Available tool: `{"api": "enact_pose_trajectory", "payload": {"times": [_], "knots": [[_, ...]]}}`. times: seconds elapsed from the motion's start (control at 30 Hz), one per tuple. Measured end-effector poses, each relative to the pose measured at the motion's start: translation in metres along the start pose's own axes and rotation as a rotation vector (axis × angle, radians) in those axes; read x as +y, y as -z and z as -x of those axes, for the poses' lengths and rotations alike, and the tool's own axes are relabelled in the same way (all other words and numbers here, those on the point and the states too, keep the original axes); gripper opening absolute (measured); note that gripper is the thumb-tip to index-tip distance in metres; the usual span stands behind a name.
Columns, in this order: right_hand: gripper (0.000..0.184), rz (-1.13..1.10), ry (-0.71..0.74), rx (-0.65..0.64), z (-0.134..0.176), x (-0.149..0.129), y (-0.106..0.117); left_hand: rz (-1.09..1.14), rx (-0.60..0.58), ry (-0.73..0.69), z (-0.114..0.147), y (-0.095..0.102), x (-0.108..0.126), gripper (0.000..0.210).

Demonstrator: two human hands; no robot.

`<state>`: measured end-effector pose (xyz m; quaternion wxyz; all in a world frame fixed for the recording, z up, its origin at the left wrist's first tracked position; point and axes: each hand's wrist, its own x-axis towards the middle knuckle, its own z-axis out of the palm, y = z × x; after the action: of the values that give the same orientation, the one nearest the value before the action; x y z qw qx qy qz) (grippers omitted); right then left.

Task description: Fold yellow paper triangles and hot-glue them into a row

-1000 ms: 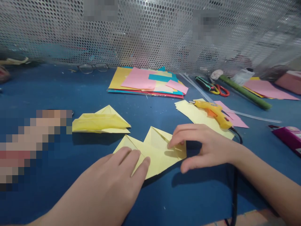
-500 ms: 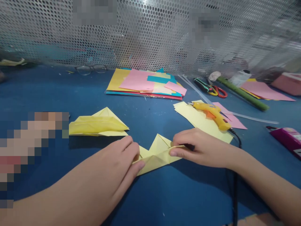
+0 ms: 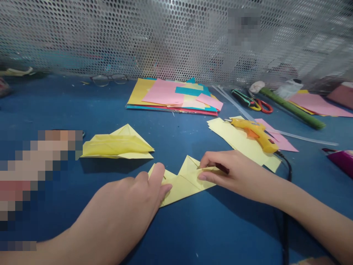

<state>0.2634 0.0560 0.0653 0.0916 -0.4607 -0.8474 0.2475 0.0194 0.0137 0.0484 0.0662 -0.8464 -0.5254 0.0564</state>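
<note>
A pale yellow sheet of folded paper [image 3: 183,186] lies low over the blue table, with pointed flaps standing up along its far edge. My left hand [image 3: 135,200] pinches its left end, thumb in front and fingers behind. At the right end, my right hand [image 3: 226,171] grips the paper between thumb and fingertips. Just beyond my left hand rests a second folded yellow paper piece [image 3: 118,144], with a peaked top. Parts of the held paper are hidden behind my fingers.
A yellow glue gun [image 3: 255,132] lies on pale yellow sheets [image 3: 234,138], its black cord [image 3: 286,221] running toward me. Coloured paper [image 3: 165,92] is stacked at the back, near scissors [image 3: 264,106] and a green stick [image 3: 295,108]. Eyeglasses [image 3: 103,80] sit by the perforated screen [image 3: 171,40].
The paper's front fold has flattened between my hands. My left index finger has shifted up over the left flap. The whole view has moved slightly.
</note>
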Motion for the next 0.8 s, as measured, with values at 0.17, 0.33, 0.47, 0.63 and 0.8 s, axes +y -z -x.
{"api": "enact_pose_trajectory", "payload": {"times": [0.17, 0.33, 0.47, 0.63, 0.8], "knots": [[0.019, -0.018, -0.016, 0.010, -0.003, -0.002, -0.001, -0.005, -0.129, -0.091, -0.002, 0.009, -0.005, 0.029], [0.021, -0.067, -0.055, 0.044, -0.003, -0.002, -0.004, -0.020, -0.153, -0.072, -0.004, 0.013, -0.005, 0.028], [0.026, -0.128, -0.080, -0.015, 0.000, 0.000, 0.002, 0.079, -0.170, -0.083, 0.003, 0.007, -0.009, 0.020], [0.032, -0.197, -0.064, -0.145, 0.003, 0.002, 0.012, 0.335, -0.024, -0.219, 0.021, -0.001, -0.022, 0.024], [0.033, -0.189, -0.041, -0.132, 0.003, 0.001, 0.010, 0.411, -0.025, -0.142, 0.019, -0.004, -0.023, 0.027]]}}
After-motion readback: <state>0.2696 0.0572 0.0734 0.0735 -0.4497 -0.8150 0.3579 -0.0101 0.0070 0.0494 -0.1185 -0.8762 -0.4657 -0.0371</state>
